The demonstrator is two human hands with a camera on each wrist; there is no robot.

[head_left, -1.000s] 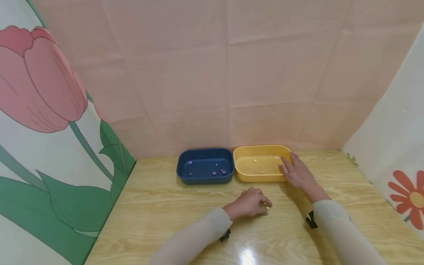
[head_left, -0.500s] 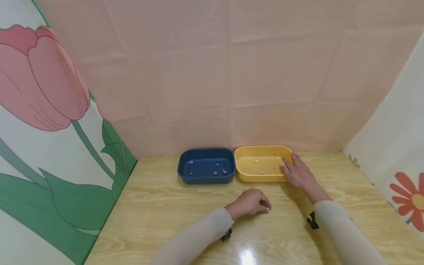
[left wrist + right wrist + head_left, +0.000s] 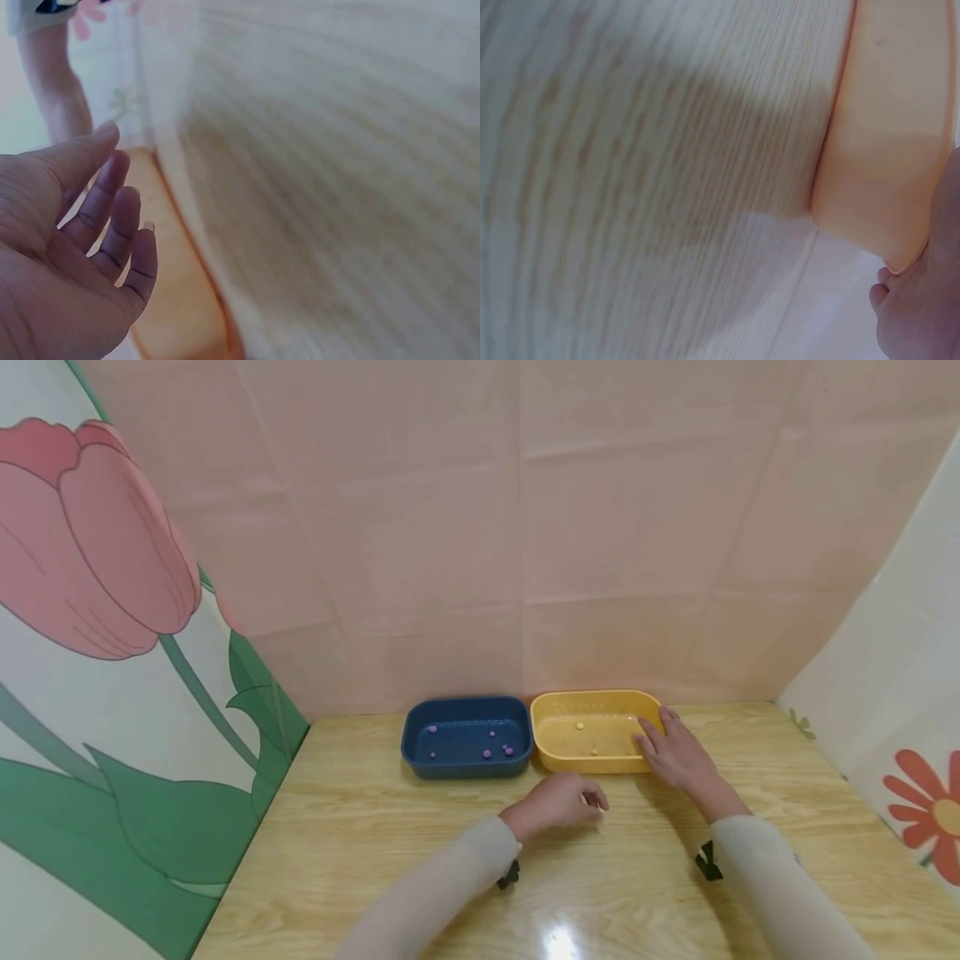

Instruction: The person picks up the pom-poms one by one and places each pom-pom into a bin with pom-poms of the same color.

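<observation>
My left hand hovers just in front of the yellow tray, thumb and fingertips brought together. A small yellow bead is pinched there, hidden by the fingers in the head view; in the left wrist view the thumb tip meets the index finger. My right hand holds the right end of that tray, its fingers over the rim. The right wrist view shows this hand at the tray's corner. Inside the tray lie a yellow bead near the middle and another yellow bead toward the front.
Left of the yellow tray, right beside it, stands a dark blue tray with several purple beads in it. Both trays are against the pink backdrop at the back of the wooden table.
The small yellow bead has gone from its spot on the table, pinched by my left hand. That hand has risen and moved toward the trays. My right hand stays at the tray's end.
</observation>
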